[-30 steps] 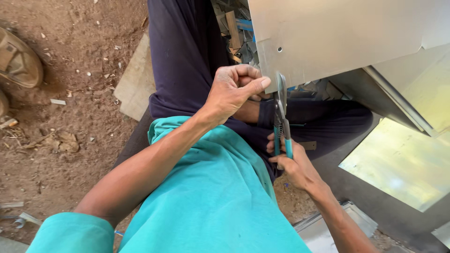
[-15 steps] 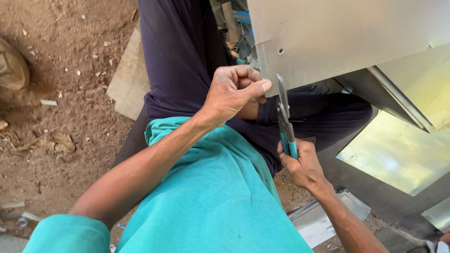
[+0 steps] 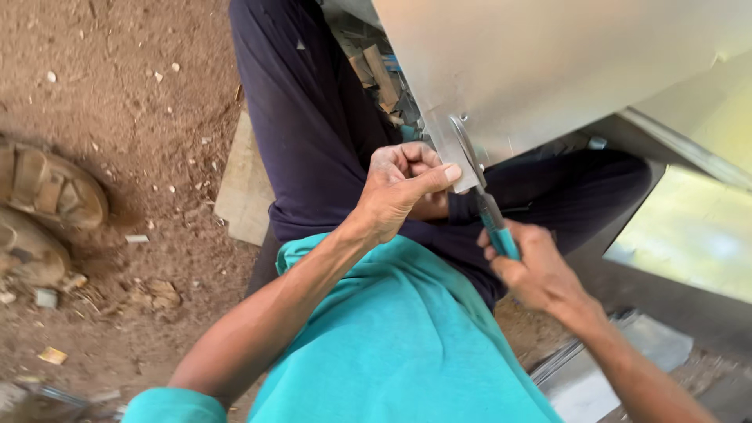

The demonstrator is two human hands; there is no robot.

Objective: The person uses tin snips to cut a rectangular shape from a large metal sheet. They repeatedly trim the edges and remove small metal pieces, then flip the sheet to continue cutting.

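Note:
I sit on the ground with a large grey metal sheet (image 3: 564, 63) over my lap. My left hand (image 3: 403, 192) pinches the sheet's lower corner, thumb pressed on a cut strip of it. My right hand (image 3: 533, 270) grips the teal handles of metal snips (image 3: 486, 200), whose blades bite into the sheet's edge just right of my left thumb. My teal shirt and dark trousers fill the middle of the view.
A wooden board (image 3: 247, 184) lies under my leg on the dirt floor. Worn sandals (image 3: 43, 211) rest at the left. Other metal sheets (image 3: 689, 235) and folded metal strips (image 3: 619, 352) lie to the right, with scraps (image 3: 384, 74) behind the sheet.
The snips have worked further up into the sheet's corner. My left thumb has shifted onto the cut strip. The view has swung slightly left, showing the sandals more fully.

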